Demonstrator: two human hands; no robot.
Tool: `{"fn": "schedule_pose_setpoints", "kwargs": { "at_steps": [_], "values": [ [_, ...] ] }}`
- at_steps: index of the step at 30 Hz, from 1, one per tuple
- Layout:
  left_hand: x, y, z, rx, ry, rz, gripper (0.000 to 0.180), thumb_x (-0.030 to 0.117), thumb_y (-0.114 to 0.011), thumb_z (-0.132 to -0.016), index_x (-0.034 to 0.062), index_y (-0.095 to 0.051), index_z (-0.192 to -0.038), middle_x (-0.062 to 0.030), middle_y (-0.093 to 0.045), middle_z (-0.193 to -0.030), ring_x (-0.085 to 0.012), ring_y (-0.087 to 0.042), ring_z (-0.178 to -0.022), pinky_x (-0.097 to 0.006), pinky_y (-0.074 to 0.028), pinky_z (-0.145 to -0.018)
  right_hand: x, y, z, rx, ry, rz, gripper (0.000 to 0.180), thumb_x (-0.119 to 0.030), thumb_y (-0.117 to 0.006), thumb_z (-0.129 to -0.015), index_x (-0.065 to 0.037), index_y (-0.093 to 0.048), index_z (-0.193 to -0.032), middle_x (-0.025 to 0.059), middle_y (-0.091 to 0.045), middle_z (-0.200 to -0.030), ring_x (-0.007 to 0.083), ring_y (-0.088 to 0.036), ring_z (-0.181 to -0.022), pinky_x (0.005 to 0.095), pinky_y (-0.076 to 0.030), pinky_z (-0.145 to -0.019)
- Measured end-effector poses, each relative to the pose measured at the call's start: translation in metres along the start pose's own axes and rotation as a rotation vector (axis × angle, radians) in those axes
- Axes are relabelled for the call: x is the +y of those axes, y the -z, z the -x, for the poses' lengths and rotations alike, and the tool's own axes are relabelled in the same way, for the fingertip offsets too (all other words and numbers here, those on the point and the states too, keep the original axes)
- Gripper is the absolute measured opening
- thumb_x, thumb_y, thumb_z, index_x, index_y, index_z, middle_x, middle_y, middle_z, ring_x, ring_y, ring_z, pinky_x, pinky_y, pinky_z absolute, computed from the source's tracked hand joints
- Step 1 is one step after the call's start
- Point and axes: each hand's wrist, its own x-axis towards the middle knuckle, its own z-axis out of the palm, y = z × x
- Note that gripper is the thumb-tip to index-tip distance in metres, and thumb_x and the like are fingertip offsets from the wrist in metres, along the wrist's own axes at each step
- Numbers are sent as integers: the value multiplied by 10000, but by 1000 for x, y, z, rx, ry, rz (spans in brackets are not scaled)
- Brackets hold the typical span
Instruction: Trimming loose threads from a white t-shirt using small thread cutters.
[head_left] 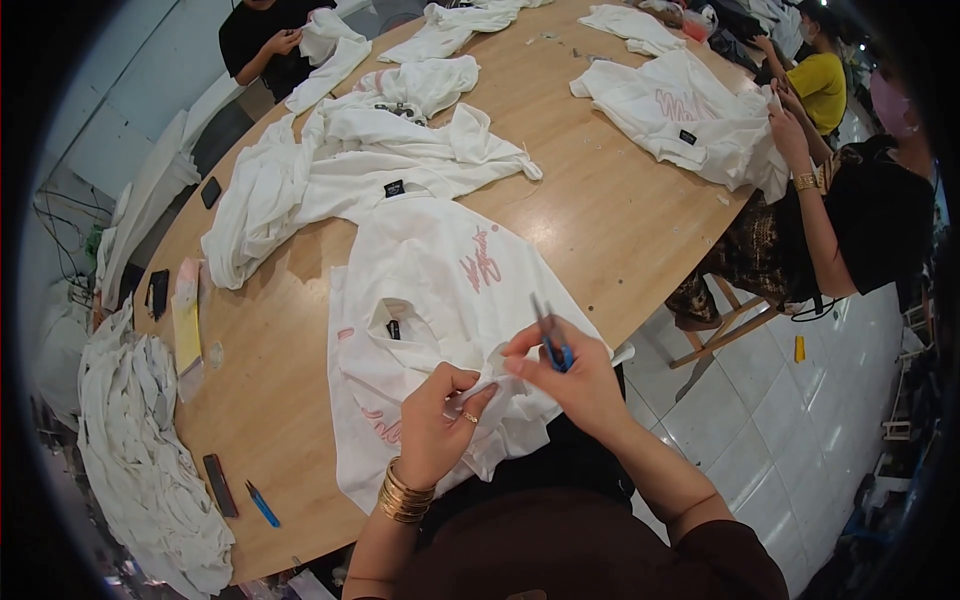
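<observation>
A white collared shirt with pink lettering (pixel 420 250) lies at the table's near edge, its lower part gathered up toward me. My left hand (pixel 440 415) is closed on a fold of it, thumb against the fingers. Close on the right, my right hand (pixel 580 385) holds a pair of blue-handled thread snips (pixel 561 355), with the slightly blurred blades pointing up and away. The thumb and forefinger of that hand pinch together right at the cloth. Whether they grip fabric or a thread is too small to make out.
More white shirts (pixel 390 150) cover the wooden table (pixel 570 225) beyond. White garments are heaped (pixel 145 450) at left, near a dark phone-like slab (pixel 220 486) and a second blue tool (pixel 262 503). Co-workers handle shirts at far left and right; a wooden stool (pixel 722 335) stands right.
</observation>
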Motion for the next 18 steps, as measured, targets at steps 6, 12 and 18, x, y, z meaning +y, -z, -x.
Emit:
{"fn": "schedule_pose_setpoints", "kwargs": {
  "at_steps": [6, 12, 18],
  "values": [
    [1, 5, 1, -44, 30, 7, 174, 54, -685, -758, 19, -518, -794, -20, -550, -643, -59, -471, -591, -203, -397, -561, 16, 8, -4, 44, 21, -148, 154, -147, -637, -814, -5, -578, -808, -27, -489, -658, 36, -406, -608, 199, -350, -542],
    [0, 4, 2, -72, 162, 141, 183, 62, -687, -758, 22, -509, -776, -28, -596, -655, -38, -491, -600, -198, -396, -566, 15, 4, -8, 131, 150, -84, 155, -148, -612, -831, 6, -598, -824, -2, -553, -698, 87, -484, -606, 231, -391, -546],
    [0, 6, 3, -111, 111, -35, 199, 117, -701, -759, 21, -527, -765, -63, -606, -664, -104, -553, -593, -237, -443, -568, 18, -4, -1, 39, 21, 115, 143, -148, -634, -820, -8, -605, -808, 11, -546, -681, 59, -451, -626, 224, -384, -556]
  ]
}}
